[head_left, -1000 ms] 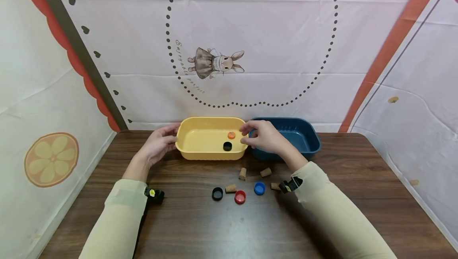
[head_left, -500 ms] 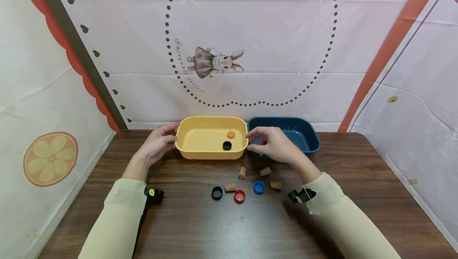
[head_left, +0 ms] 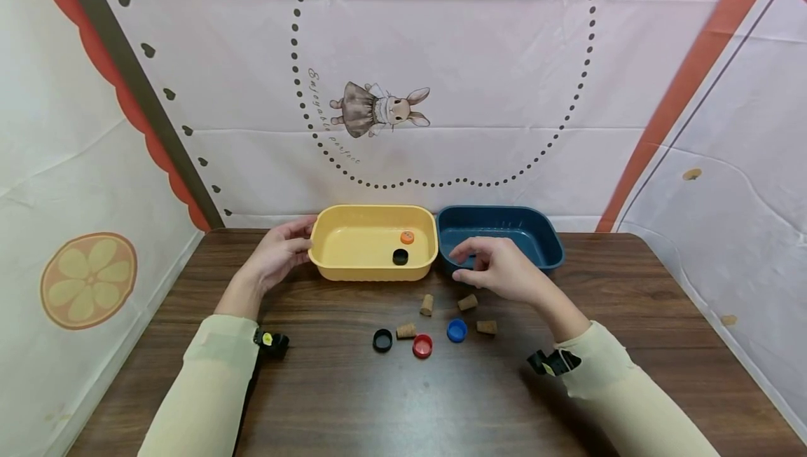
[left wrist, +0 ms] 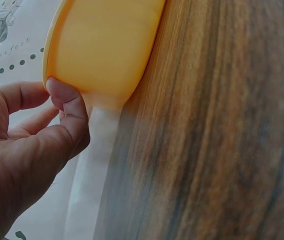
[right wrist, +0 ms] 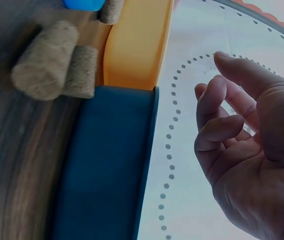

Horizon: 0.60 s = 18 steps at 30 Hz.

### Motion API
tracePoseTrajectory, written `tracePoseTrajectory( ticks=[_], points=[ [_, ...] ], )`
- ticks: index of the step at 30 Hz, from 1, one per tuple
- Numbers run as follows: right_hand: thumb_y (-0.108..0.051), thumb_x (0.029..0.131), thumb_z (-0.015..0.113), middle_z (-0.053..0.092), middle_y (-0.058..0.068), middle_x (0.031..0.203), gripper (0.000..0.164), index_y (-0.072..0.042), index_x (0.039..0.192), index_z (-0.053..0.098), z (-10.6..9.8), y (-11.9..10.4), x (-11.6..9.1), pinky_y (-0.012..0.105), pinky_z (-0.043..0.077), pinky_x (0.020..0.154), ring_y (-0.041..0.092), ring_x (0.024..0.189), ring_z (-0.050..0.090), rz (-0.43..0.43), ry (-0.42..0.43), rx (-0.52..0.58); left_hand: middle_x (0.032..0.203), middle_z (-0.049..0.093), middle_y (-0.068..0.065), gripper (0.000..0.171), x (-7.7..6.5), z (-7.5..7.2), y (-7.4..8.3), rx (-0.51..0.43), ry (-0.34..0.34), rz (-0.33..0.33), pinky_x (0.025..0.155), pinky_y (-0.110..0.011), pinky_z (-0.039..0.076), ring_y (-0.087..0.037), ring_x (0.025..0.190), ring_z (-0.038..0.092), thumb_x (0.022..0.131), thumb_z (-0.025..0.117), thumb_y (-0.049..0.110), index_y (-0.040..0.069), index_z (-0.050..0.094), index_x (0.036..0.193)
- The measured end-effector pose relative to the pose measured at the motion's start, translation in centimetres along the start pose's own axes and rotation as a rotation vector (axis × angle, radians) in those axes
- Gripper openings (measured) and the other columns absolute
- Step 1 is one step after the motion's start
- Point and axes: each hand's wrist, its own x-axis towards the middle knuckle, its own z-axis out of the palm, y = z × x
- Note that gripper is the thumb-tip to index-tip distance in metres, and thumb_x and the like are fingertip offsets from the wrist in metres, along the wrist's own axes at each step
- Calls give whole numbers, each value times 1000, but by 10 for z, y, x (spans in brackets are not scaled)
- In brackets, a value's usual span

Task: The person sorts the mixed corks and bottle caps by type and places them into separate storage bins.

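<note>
My left hand (head_left: 277,255) pinches the left end of a yellow plastic basin (head_left: 353,273) at its rim, thumb and index finger showing in the left wrist view. Inside the basin lie an orange bottle cap (head_left: 407,237) and a black bottle cap (head_left: 400,257). My right hand (head_left: 501,269) hovers over the front of a dark blue basin (head_left: 548,247), fingers loosely bent, with nothing between thumb and fingertips. In the right wrist view its fingers (right wrist: 217,132) appear above the blue basin's rim.
Several corks lie before the basins, including one cork (head_left: 468,303) near the blue basin. Among them are a blue cap (head_left: 457,331), a red cap (head_left: 422,346) and another black cap (head_left: 382,340) on the wooden table (head_left: 353,408). A printed cloth (head_left: 504,57) hangs behind.
My right hand has moved right and toward me, from the yellow basin's right end to over the front of the blue one. My left hand stays at the yellow basin.
</note>
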Motion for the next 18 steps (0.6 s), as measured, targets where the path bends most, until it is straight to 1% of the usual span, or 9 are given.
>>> tracePoseTrajectory(
  ticks=[3,5,10,13,16,18],
  points=[
    [-19,95,83,71,-7,89,26,-12,119,77,0,4,-5,30,51,54,13,64,58,-10,3,-10,144,39,-25,63,0,0,1,-1,1,-2,81,-26,57,-25,108,57,106,51,-6,0,32,165],
    [-18,94,83,71,-7,91,25,-13,118,77,0,5,-9,30,51,55,13,65,60,-13,2,-14,144,39,-25,63,0,0,1,0,2,-2,81,-26,57,-25,108,57,106,51,-6,0,32,165],
    [-18,94,84,74,2,104,27,-11,119,76,0,9,-18,30,54,58,12,69,62,-9,-13,-26,146,38,-26,63,0,0,1,-7,-2,0,81,-26,57,-26,110,58,106,51,-6,0,32,165],
    [-18,93,84,73,6,106,29,-9,120,76,-1,11,-24,29,54,59,11,67,62,-6,-24,-21,148,37,-27,63,0,0,0,-10,-7,1,81,-26,57,-26,110,59,106,51,-7,0,32,165],
    [-17,93,84,72,5,104,29,-10,119,76,-1,14,-29,29,55,60,11,67,62,-10,-34,-20,148,37,-27,63,0,0,0,-9,-9,3,81,-26,57,-26,110,59,106,50,-7,1,32,165],
    [-17,93,85,72,2,102,28,-13,119,76,-1,16,-32,29,55,62,10,70,63,-1,-46,-23,148,37,-27,63,1,0,0,-7,-9,4,81,-26,57,-27,110,59,106,50,-7,1,32,165]
  ],
)
